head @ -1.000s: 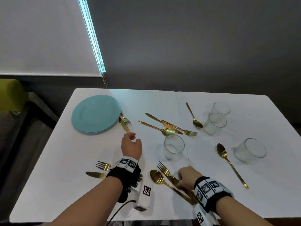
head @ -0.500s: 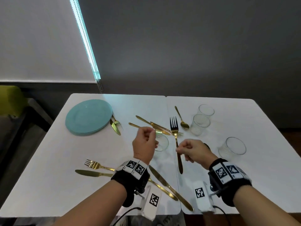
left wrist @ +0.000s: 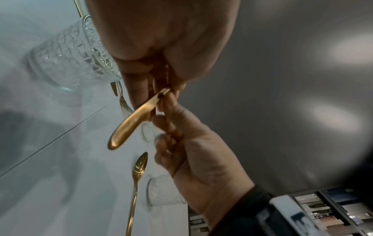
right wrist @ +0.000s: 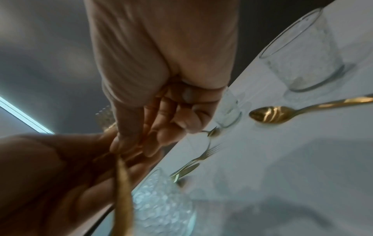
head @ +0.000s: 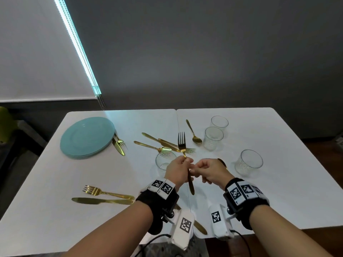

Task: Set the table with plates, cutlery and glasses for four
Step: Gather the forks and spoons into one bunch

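A gold fork [head: 181,140] stands upright above the middle of the white table [head: 278,182], tines up. My left hand [head: 186,162] grips it just below the neck. My right hand [head: 194,170] pinches the handle a little lower, so both hands meet on it. In the left wrist view the fork's handle [left wrist: 131,123] sticks out under my left fingers, and in the right wrist view it [right wrist: 124,183] runs down past my right thumb. A stack of teal plates [head: 87,136] lies at the far left. Several clear glasses stand on the table, one [head: 164,160] right behind my left hand.
A fork [head: 107,191] and knife [head: 102,200] lie at the front left. More gold cutlery [head: 159,145] is heaped mid-table; a spoon [head: 194,132] lies beside two glasses [head: 213,138]. Another glass [head: 248,162] stands right. A knife and fork [head: 118,145] lie against the plates.
My right hand lifted the fork from the table's front and raised it upright. My left hand came over from the plates and now grips it too.
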Available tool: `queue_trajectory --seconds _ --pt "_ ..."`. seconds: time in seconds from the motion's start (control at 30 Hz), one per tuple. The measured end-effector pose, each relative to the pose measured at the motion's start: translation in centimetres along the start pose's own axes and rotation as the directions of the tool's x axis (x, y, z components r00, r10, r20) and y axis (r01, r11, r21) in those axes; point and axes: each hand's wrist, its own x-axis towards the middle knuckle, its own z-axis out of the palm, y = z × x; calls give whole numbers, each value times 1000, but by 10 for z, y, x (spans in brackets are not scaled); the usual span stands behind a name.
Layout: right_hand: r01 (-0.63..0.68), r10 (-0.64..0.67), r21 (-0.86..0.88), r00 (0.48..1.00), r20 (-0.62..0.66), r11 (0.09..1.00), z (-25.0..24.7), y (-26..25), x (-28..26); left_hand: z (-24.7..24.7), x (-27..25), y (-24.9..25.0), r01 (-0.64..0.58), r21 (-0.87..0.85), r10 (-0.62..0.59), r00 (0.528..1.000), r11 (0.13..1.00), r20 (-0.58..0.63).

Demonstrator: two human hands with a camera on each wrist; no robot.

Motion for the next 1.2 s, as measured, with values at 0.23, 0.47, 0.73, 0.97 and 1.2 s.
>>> queue_trajectory --seconds 0.23,0.47,0.73,0.97,1.2 --pt "-358 225 -525 927 -301 772 -55 73 16 -9 6 8 14 -66 -19 996 998 -85" --pt "-478 303 -566 874 -379 671 -48 115 29 -21 12 6 39 -82 -49 991 996 -122" --pt "-489 373 -607 872 -318 626 -46 102 36 -33 15 10 47 -99 -61 987 994 -149" --pt "-245 244 2 967 -67 970 -41 18 32 -43 26 22 41 -124 -56 992 991 -115" --pt "-101 86 137 990 108 985 12 -79 28 -62 36 41 24 -63 -21 999 998 50"
